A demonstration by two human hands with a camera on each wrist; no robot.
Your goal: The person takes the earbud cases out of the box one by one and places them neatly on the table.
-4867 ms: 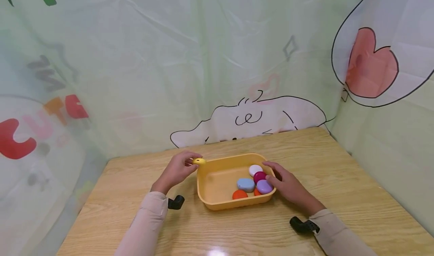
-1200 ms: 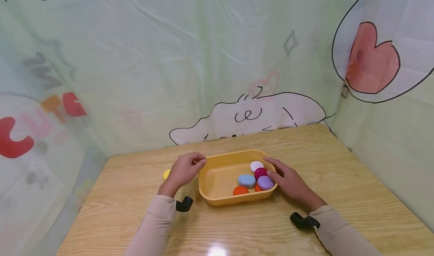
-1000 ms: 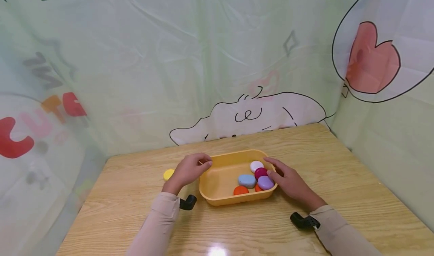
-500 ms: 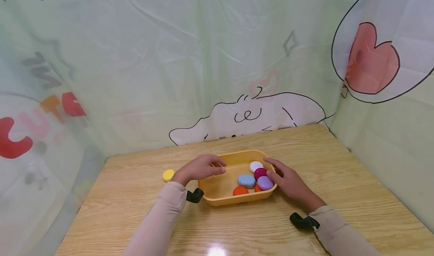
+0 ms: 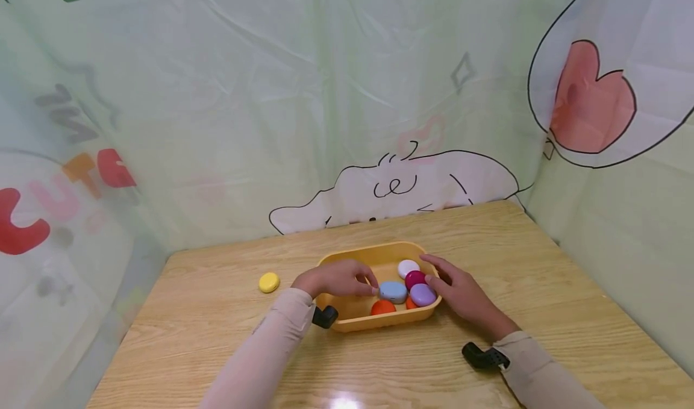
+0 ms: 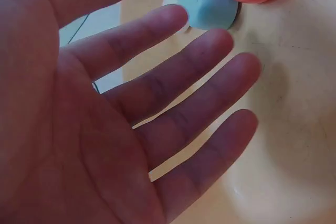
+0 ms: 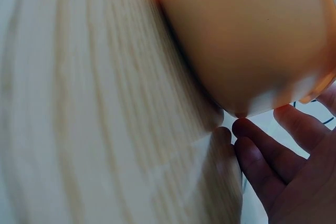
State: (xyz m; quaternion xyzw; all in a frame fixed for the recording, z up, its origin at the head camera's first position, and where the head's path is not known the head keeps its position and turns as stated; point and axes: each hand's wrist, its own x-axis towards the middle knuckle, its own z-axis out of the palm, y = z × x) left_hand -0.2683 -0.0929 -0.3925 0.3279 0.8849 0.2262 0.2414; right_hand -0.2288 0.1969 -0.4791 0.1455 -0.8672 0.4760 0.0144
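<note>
Light blue, a rounded piece (image 5: 393,292) lies in the orange-yellow tray (image 5: 374,323), right by the left hand (image 5: 338,277), its fingers spread; I can't tell whether they touch. The right hand (image 5: 461,290) grips the tray's right rim. A yellow piece (image 5: 268,282) sits on the wooden table (image 5: 217,337), left of the tray.

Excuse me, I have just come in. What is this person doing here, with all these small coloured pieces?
The person's left hand is inside an orange tray, fingertips beside the light blue piece; whether they touch it is unclear. The right hand holds the tray's right end, thumb over the rim. White, magenta, purple and two orange-red pieces also lie in the tray. A yellow piece lies outside it, on the wooden table.
</note>
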